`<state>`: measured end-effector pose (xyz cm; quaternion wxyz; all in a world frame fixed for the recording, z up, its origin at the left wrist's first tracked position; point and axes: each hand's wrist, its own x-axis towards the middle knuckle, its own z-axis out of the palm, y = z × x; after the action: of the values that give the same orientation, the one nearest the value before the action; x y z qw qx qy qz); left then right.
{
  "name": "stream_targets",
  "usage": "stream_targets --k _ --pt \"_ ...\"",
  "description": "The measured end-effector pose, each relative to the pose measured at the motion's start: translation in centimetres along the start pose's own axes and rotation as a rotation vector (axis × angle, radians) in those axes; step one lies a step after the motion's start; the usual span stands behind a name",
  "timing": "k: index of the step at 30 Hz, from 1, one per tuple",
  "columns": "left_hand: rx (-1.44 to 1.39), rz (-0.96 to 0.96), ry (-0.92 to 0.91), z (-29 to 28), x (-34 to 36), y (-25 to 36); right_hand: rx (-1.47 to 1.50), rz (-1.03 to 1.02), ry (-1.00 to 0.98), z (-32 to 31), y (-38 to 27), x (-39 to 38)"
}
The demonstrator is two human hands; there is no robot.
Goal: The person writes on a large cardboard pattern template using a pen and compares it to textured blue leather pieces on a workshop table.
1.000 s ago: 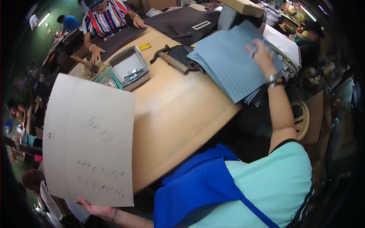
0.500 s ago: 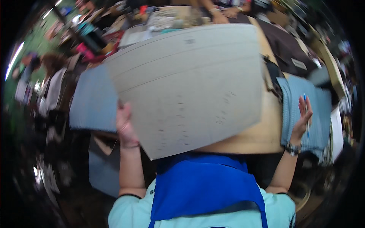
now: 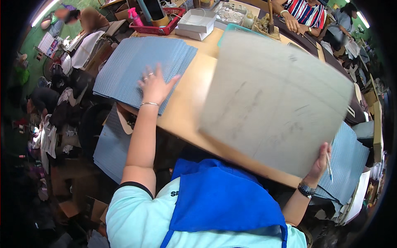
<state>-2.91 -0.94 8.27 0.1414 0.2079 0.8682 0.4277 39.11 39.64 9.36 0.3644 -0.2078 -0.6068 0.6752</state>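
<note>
My left hand (image 3: 156, 84) lies flat, fingers spread, on a stack of blue-grey patterned fabric sheets (image 3: 132, 68) at the left end of the wooden table (image 3: 190, 103). My right hand (image 3: 320, 163) grips the lower right edge of a large grey cardboard pattern (image 3: 275, 103), held tilted over the table's middle and blurred by motion. A thin white pen-like stick (image 3: 329, 162) is also in that hand. A second pile of the same blue fabric (image 3: 345, 163) sits at the right, partly hidden behind the cardboard.
A white box (image 3: 198, 22) and a red basket (image 3: 159, 25) with a pink spray bottle stand at the table's far edge. A person in a striped shirt (image 3: 304, 12) works at the far right. More blue sheets (image 3: 109, 144) hang below the table at the left.
My head has turned left. The cardboard has swung from in front of me to the right, now held by my right hand. My left hand let go and landed on the left fabric stack.
</note>
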Motion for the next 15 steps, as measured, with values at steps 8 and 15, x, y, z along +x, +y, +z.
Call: stream_targets --k 8,15 --pt "0.695 -0.245 -0.194 -1.7 0.3 2.1 0.172 -0.264 0.428 -2.2 -4.4 1.2" --pt "0.398 0.572 -0.276 4.5 -0.5 1.1 0.082 -0.381 0.578 -2.4 -6.3 2.0"
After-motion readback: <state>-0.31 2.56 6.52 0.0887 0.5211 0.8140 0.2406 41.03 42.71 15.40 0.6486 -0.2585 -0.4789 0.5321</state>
